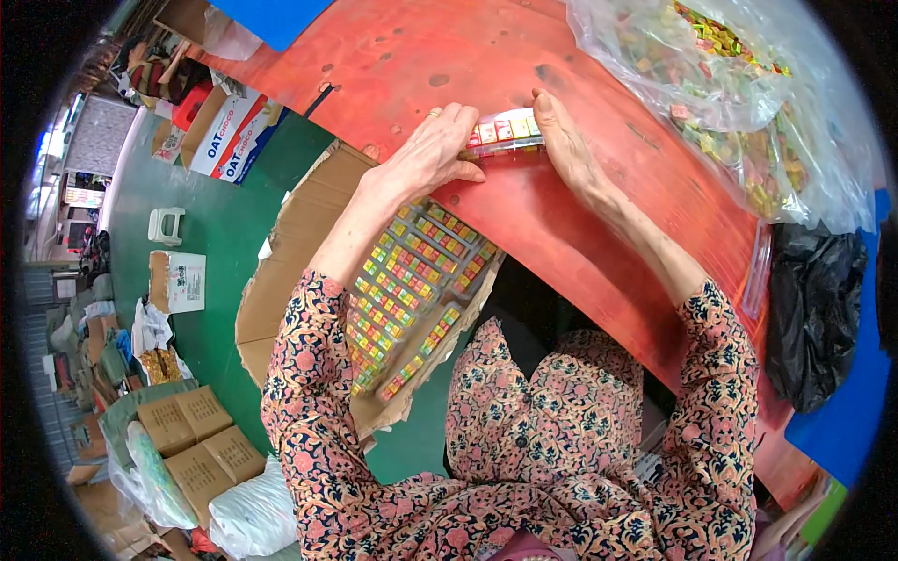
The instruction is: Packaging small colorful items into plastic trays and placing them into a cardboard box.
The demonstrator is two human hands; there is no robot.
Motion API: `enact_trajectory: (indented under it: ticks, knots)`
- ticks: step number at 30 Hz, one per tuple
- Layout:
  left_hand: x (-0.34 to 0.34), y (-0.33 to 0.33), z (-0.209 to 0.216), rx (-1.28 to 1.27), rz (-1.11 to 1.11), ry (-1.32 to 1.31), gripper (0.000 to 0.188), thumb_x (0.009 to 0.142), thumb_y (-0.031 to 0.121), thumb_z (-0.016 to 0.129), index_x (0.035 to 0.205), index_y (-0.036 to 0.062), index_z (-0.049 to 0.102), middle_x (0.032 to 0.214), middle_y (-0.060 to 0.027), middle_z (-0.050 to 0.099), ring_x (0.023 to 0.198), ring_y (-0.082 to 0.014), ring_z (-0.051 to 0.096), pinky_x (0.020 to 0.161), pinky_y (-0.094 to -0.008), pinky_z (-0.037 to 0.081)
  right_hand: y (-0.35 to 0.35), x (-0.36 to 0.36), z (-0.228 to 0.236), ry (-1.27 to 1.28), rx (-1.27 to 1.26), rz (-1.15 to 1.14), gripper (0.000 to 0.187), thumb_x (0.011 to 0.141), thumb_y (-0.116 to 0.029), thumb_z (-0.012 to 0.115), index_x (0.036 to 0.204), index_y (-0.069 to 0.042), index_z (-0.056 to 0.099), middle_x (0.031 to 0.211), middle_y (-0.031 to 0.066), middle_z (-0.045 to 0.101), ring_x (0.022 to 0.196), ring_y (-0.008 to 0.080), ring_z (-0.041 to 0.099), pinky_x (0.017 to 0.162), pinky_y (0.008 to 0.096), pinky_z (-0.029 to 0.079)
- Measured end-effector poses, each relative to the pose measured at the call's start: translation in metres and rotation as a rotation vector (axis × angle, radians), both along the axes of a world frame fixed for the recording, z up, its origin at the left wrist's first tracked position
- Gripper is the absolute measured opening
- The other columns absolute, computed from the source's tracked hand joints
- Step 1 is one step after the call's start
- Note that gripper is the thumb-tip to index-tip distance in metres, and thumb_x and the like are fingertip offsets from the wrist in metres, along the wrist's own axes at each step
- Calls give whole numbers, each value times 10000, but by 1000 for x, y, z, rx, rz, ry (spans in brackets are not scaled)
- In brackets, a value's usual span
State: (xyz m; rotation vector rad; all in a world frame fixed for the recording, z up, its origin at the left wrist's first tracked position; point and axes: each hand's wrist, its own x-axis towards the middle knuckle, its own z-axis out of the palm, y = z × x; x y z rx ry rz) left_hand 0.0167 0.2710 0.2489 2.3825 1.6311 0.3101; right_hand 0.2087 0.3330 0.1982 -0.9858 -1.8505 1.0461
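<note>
A clear plastic tray (pixel 506 131) with a single row of small red, yellow and white wrapped cubes is held just above the red table (pixel 561 215). My left hand (pixel 432 148) grips its left end, fingers over the far side and thumb on the near side. At the other end, my right hand (pixel 567 142) presses with its palm and fingers, so the tray sits between both hands. Below my left forearm, an open cardboard box (pixel 304 210) contains several rows of similar filled trays (pixel 398 271).
A large clear plastic bag (pixel 645 56) of loose wrapped cubes lies at the far right of the table. Nearer are narrow clear plastic pieces (pixel 756 271) and a black bag (pixel 814 309). Cartons (pixel 198 435) and a white stool (pixel 166 225) stand on the green floor at left.
</note>
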Motion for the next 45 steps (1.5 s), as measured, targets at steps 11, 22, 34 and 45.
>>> enact_trajectory:
  ticks: [11, 22, 34, 45]
  knots:
    - [-7, 2, 2, -37, -16, 15, 488, 678, 174, 747, 1023, 15, 442, 980, -172, 510, 943, -338, 494, 814, -416, 398, 2, -2, 0, 181, -371, 134, 720, 938, -562, 290, 1348, 29, 329, 1325, 155, 440, 1235, 227, 405, 1044, 326, 291]
    - [-5, -8, 14, -94, 75, 129, 385, 613, 137, 670, 927, -21, 513, 891, -196, 568, 894, -368, 550, 773, -433, 442, -2, 6, -19, 272, -126, -33, 416, 979, -315, 410, 1215, 17, 490, 1085, 103, 576, 1049, 185, 535, 919, 290, 427]
    - [-35, -95, 22, -36, 452, -71, 345, 590, 166, 630, 846, -34, 513, 838, -227, 569, 847, -388, 561, 743, -450, 439, -6, 5, -18, 317, -136, -20, 367, 976, -258, 430, 1219, 7, 501, 1056, 88, 588, 999, 173, 563, 900, 281, 435]
    - [-119, -194, -89, -101, 1117, -101, 370, 594, 202, 671, 859, -38, 574, 815, -232, 628, 788, -365, 618, 719, -430, 474, -7, 5, -15, 250, -94, 0, 341, 970, -206, 446, 1233, 5, 493, 1060, 75, 578, 993, 163, 565, 880, 272, 443]
